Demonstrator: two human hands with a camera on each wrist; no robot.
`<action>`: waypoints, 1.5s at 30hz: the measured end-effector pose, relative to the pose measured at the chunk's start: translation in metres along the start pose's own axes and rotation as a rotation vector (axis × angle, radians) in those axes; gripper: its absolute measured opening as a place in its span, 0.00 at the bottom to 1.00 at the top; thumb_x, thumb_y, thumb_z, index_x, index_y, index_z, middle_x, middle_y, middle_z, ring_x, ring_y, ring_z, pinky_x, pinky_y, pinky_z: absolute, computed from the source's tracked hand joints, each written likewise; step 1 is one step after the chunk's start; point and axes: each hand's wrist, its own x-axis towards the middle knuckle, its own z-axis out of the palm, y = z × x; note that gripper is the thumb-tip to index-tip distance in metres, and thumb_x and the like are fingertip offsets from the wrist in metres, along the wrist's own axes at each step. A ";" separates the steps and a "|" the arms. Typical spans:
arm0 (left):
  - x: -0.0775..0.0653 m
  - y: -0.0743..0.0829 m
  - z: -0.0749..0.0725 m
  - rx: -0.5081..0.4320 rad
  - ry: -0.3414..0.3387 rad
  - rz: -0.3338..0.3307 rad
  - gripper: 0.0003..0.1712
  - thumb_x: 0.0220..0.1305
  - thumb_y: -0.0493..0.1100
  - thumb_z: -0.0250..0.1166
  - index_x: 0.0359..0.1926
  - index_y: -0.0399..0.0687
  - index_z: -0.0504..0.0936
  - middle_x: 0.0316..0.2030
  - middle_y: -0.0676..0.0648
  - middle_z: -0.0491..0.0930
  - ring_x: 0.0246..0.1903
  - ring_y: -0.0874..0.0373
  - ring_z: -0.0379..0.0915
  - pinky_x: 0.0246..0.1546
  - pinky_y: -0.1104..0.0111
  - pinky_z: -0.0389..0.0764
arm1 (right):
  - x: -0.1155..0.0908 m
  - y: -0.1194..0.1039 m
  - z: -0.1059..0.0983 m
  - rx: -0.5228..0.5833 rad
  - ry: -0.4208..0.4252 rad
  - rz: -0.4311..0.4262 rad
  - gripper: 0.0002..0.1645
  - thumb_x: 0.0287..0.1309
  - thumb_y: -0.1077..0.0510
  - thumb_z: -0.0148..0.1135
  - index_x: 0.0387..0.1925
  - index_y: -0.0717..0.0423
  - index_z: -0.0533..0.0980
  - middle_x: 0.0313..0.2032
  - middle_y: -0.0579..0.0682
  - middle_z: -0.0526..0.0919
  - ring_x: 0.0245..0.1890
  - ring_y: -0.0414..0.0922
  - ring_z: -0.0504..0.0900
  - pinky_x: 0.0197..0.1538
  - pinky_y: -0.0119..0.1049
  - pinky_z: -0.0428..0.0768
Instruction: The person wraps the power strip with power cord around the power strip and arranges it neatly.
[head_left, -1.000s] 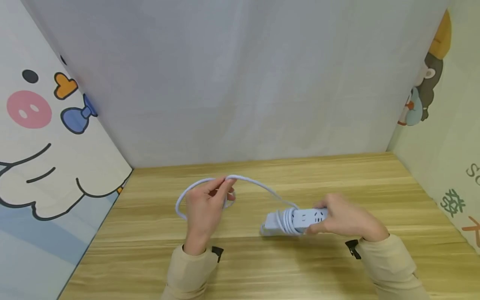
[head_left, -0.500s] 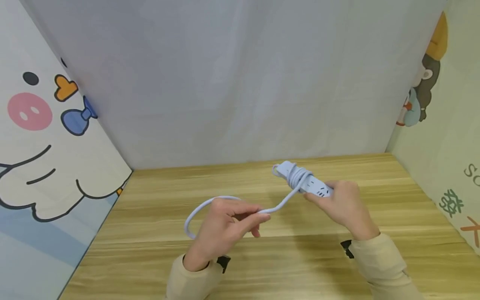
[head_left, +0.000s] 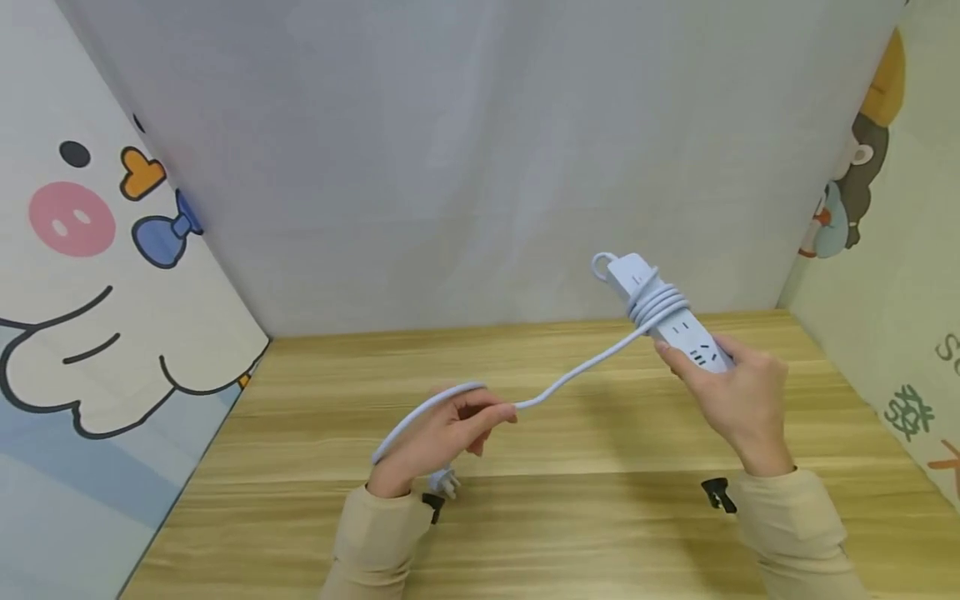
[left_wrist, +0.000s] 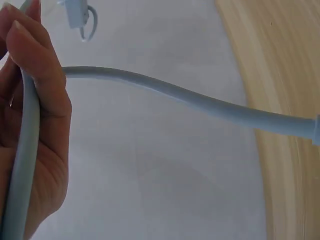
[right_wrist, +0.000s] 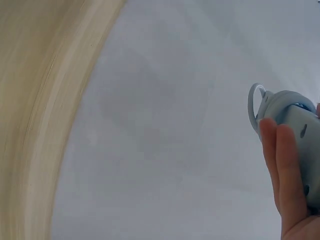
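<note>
A white power strip [head_left: 686, 333] is held up at a tilt by my right hand [head_left: 738, 400], which grips its lower end. Several turns of its cord [head_left: 660, 306] are wound round its middle, and a small loop sticks out at the far end. From there the cord runs down to my left hand [head_left: 442, 429], which pinches it between thumb and fingers. Beyond the pinch, the cord arcs over the back of the left hand to the wrist. The plug [head_left: 444, 481] hangs below that hand, prongs showing. In the right wrist view, fingers [right_wrist: 287, 170] lie along the strip's side.
A wood-grain table [head_left: 570, 533] lies under both hands. Behind it hangs a pale grey curtain [head_left: 480, 167]. Printed panels stand on both sides, a cartoon one [head_left: 82, 333] at left and a pale green one [head_left: 900, 317] at right.
My right hand has lifted the power strip off the table and tilted it, far end up. The left hand moved right with the cord, then slightly back left, and the plug has come into view.
</note>
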 end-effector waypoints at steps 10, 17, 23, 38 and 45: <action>0.009 -0.023 0.000 -0.111 0.102 -0.046 0.18 0.76 0.54 0.58 0.36 0.46 0.82 0.26 0.43 0.82 0.31 0.47 0.83 0.38 0.59 0.86 | -0.001 -0.016 -0.010 0.822 -0.007 0.214 0.16 0.53 0.73 0.72 0.45 0.74 0.83 0.34 0.53 0.90 0.23 0.47 0.90 0.34 0.36 0.87; 0.012 -0.054 -0.004 -0.180 0.037 -0.155 0.29 0.76 0.60 0.55 0.28 0.40 0.78 0.30 0.43 0.85 0.37 0.51 0.86 0.45 0.60 0.85 | 0.001 -0.015 -0.023 1.223 -0.268 0.262 0.15 0.70 0.74 0.51 0.43 0.69 0.85 0.34 0.57 0.89 0.31 0.48 0.90 0.40 0.42 0.88; 0.015 -0.071 0.000 -0.264 0.015 -0.213 0.27 0.73 0.60 0.59 0.29 0.42 0.79 0.28 0.45 0.85 0.36 0.49 0.86 0.43 0.58 0.85 | 0.000 -0.011 -0.020 1.338 -0.521 0.188 0.26 0.74 0.71 0.36 0.45 0.67 0.84 0.35 0.56 0.89 0.33 0.48 0.90 0.42 0.40 0.88; 0.022 -0.067 0.008 0.018 0.395 -0.286 0.19 0.63 0.57 0.70 0.29 0.46 0.88 0.19 0.47 0.82 0.20 0.54 0.80 0.26 0.66 0.82 | -0.020 -0.008 0.014 1.347 -1.146 -0.218 0.19 0.64 0.69 0.49 0.52 0.65 0.81 0.31 0.55 0.88 0.19 0.51 0.82 0.18 0.44 0.81; 0.026 -0.067 0.014 0.104 0.512 -0.280 0.27 0.51 0.71 0.73 0.25 0.54 0.89 0.15 0.51 0.81 0.19 0.52 0.79 0.22 0.70 0.71 | -0.025 -0.019 0.022 1.302 -1.289 -0.385 0.23 0.54 0.75 0.55 0.53 0.70 0.79 0.25 0.68 0.81 0.13 0.52 0.78 0.15 0.36 0.80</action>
